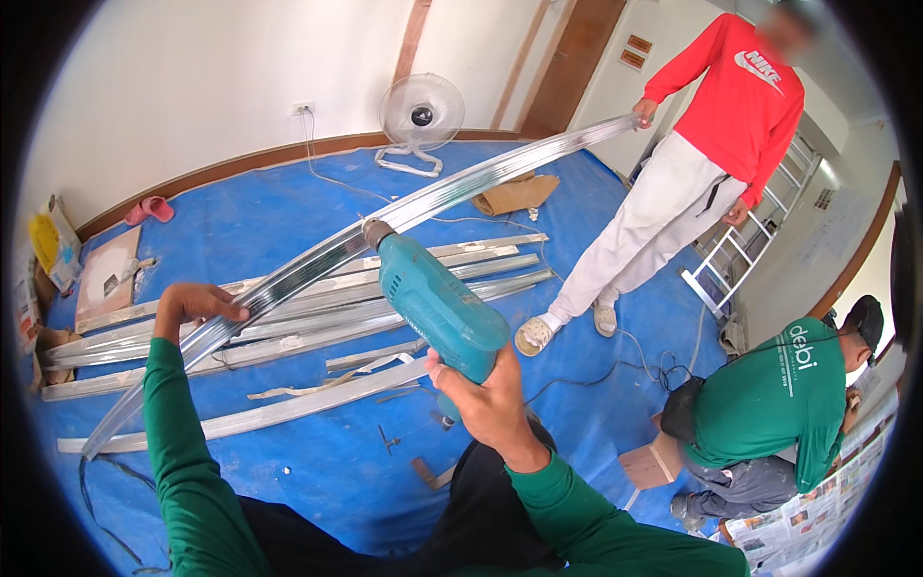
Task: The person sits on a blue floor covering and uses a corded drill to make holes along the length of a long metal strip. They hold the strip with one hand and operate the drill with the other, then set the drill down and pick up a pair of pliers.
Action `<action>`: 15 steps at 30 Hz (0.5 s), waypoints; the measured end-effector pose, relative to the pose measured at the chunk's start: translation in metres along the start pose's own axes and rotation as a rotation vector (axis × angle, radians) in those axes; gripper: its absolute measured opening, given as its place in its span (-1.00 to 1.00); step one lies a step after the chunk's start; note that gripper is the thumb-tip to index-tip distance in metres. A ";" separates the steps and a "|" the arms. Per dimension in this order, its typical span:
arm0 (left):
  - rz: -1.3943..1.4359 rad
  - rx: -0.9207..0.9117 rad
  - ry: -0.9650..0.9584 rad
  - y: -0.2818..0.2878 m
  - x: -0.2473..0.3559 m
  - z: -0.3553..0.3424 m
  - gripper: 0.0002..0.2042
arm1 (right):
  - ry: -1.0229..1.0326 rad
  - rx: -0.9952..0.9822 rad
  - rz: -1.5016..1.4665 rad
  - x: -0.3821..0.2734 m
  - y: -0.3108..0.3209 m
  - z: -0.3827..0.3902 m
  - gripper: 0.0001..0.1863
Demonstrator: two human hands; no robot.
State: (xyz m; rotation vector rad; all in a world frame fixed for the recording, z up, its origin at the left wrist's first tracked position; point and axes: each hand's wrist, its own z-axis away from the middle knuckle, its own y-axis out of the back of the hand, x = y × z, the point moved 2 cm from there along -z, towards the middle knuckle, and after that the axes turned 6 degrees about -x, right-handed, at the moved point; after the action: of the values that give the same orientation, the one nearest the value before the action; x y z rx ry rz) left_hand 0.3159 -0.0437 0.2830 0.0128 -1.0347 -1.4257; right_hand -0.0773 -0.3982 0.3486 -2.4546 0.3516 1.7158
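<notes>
My right hand (488, 402) is wrapped round the grip of a teal power drill (437, 300). The drill's chuck meets a long silvery metal channel (471, 183); the bit's tip is too small to make out. Toward the near end of that channel, my left hand (200, 306) grips it with the thumb on its face. The channel slants from low at the left up to the far right. There a person in a red top (731, 87) holds its far end in one hand.
Several metal channels (317, 337) lie on the blue floor sheet (317, 471). A fan (421, 115) stands by the wall. At the right are a white ladder (735, 260) and a crouching person in green (769, 385). Cables (577, 382) trail across the sheet.
</notes>
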 end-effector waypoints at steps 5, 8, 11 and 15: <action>0.141 -0.048 -0.178 -0.008 0.004 -0.003 -0.39 | -0.009 0.016 -0.003 -0.001 -0.009 -0.001 -0.35; 0.035 0.049 -0.208 -0.012 0.025 -0.009 -0.37 | 0.007 0.043 0.053 0.000 -0.011 -0.003 -0.35; -0.137 0.118 -0.301 -0.014 0.050 -0.013 -0.34 | -0.040 0.049 0.070 0.004 -0.014 -0.006 -0.36; -0.238 0.212 -0.288 -0.031 0.077 -0.014 -0.32 | -0.027 0.048 0.160 0.009 -0.016 -0.009 -0.36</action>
State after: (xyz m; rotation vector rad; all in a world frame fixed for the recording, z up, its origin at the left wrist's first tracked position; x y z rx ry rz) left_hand 0.2850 -0.1198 0.3004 0.0895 -1.4583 -1.5555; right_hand -0.0620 -0.3857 0.3425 -2.4260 0.5932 1.7758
